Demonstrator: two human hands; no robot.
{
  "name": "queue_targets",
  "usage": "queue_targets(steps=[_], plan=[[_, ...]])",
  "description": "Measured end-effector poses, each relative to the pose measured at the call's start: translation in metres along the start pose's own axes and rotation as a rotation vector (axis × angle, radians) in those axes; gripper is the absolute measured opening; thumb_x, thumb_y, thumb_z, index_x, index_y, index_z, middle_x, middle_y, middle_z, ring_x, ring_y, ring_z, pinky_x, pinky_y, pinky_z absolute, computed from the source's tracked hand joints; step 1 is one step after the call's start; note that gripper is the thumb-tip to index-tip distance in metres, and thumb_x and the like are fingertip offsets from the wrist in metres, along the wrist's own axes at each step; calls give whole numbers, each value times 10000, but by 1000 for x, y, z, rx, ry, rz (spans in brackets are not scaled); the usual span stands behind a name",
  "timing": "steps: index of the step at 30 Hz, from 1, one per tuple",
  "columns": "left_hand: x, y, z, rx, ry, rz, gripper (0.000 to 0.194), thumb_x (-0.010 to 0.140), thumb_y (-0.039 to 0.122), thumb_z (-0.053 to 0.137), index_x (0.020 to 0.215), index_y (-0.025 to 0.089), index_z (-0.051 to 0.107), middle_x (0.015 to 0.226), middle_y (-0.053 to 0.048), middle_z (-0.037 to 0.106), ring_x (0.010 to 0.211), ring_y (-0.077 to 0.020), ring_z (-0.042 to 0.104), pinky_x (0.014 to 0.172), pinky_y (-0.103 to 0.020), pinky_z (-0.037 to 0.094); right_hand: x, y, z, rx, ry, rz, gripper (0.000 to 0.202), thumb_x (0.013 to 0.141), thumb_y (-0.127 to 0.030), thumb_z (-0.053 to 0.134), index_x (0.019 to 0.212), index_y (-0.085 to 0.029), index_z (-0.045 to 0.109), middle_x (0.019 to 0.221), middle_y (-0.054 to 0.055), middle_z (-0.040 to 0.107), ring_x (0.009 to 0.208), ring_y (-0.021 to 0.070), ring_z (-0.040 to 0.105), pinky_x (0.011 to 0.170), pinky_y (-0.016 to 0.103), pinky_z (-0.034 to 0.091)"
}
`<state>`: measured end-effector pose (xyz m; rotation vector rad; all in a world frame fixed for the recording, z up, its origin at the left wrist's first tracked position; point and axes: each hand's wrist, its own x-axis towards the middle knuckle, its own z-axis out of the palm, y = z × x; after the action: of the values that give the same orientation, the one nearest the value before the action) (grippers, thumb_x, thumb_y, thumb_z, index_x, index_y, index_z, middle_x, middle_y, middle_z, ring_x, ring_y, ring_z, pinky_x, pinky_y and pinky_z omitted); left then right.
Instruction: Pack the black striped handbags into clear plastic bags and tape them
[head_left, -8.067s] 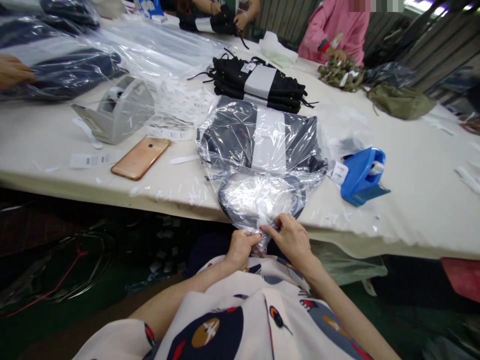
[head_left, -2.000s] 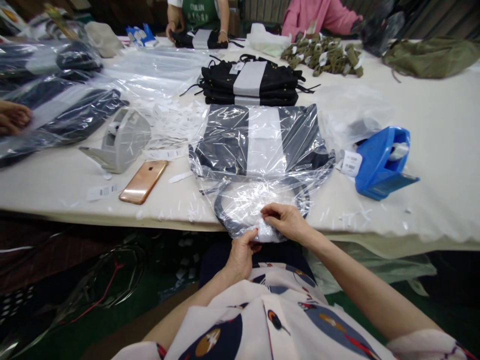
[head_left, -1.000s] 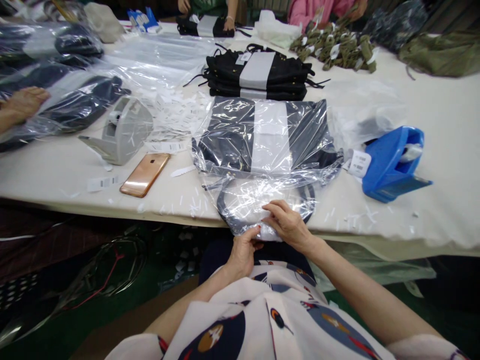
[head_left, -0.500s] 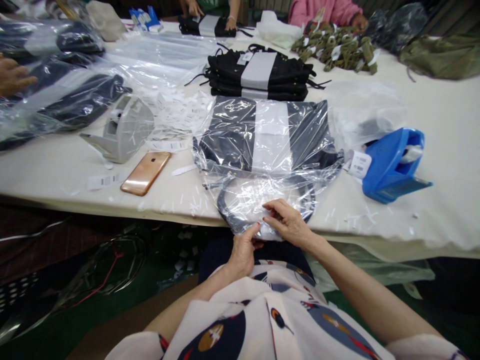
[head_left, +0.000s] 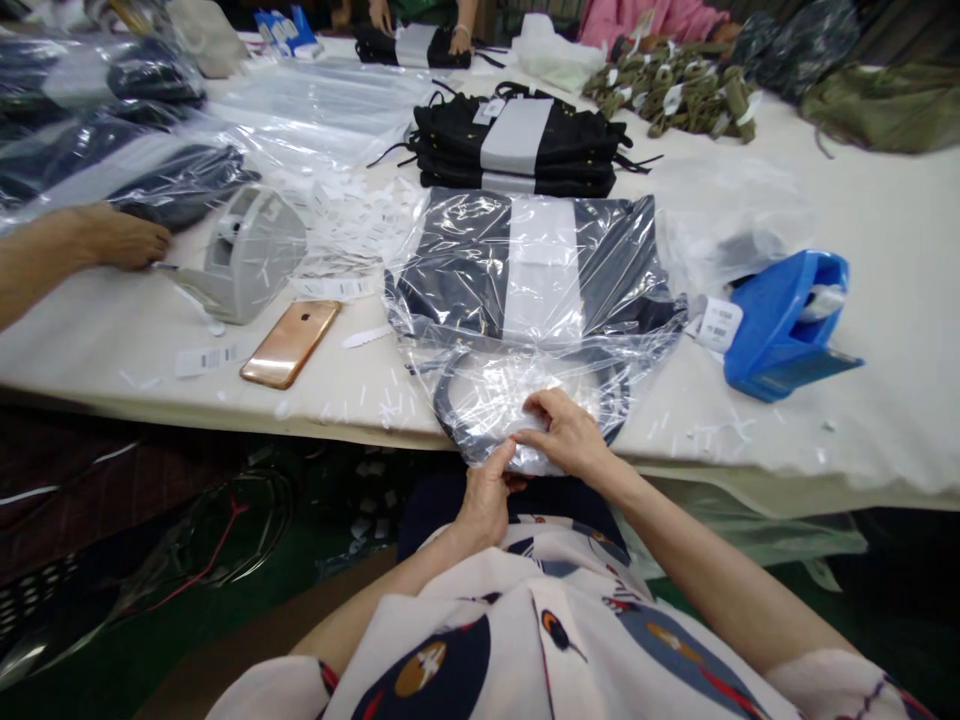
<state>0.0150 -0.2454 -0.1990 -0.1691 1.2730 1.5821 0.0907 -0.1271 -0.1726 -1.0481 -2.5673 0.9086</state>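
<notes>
A clear plastic bag lies on the near table edge. Inside it is a dark folded handbag with a white paper band across its middle and a looped handle toward me. My left hand is closed on the bag's near edge, thumb on top and fingers mostly hidden below. Against the plastic rests my right hand, its fingers bent and its thumb apart from the index finger. The right thumb meets the tip of the left thumb.
Around the bag are a phone, a grey tape dispenser, a blue tape dispenser and paper scraps. Stacked black bags stand behind. A co-worker's hand reaches in from the left; others work across the table.
My right thumb has moved slightly left to the left thumb; the bag stays in place. The co-worker's hand at left has come nearer, beside the grey dispenser.
</notes>
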Motion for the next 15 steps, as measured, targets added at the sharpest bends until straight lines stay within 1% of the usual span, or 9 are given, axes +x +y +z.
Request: queue_targets(steps=[3,6,8,9,11,12,13,15], plan=[[1,-1,0,-6,5,-4,436,620,414,721,958,160,613,751,-9,646,573,-129,567,537,-254,407,5,-6,4,-66,-11,87,339,681,-401,721,909,-217,552,895,1,570,759,160,557,657,273,393],[1,0,0,-1,0,-9,438,619,424,728,949,158,616,716,-7,646,562,-129,567,534,-252,402,9,-13,8,-141,37,93,406,679,-512,695,903,-207,548,908,23,570,759,176,561,645,281,384],[0,1,0,10,-15,-2,454,616,450,733,941,153,622,708,-14,649,560,-133,573,536,-252,401,11,-18,6,-156,62,92,433,704,-575,645,892,-196,552,903,40,572,755,181,560,647,288,391],[-1,1,-1,17,-24,-4,469,614,468,733,941,150,624,717,-22,654,564,-138,581,537,-254,401,11,-20,3,-130,43,86,420,739,-586,603,876,-192,558,871,39,576,740,176,560,644,287,397],[-3,3,-3,30,-37,-29,499,612,499,730,950,148,623,746,-39,666,579,-151,597,540,-259,407,8,-21,-7,-22,11,22,361,830,-541,512,860,-186,573,814,33,585,705,157,561,648,283,420],[-5,4,-4,30,-36,-41,504,610,500,732,954,149,622,764,-45,671,597,-158,606,545,-261,414,5,-18,-14,32,36,-39,317,869,-484,477,873,-184,579,819,35,591,708,150,564,663,283,435],[-6,5,-4,21,-29,-45,496,604,485,742,952,154,621,783,-47,675,620,-161,613,556,-263,426,1,-14,-22,66,103,-111,265,896,-412,451,901,-183,584,850,44,598,738,151,572,695,288,451],[-10,9,-3,-30,-12,-30,451,579,401,777,936,174,622,825,-32,679,675,-161,622,591,-272,459,-9,3,-40,41,335,-233,191,903,-274,427,970,-189,584,954,69,600,854,170,578,787,313,466]])
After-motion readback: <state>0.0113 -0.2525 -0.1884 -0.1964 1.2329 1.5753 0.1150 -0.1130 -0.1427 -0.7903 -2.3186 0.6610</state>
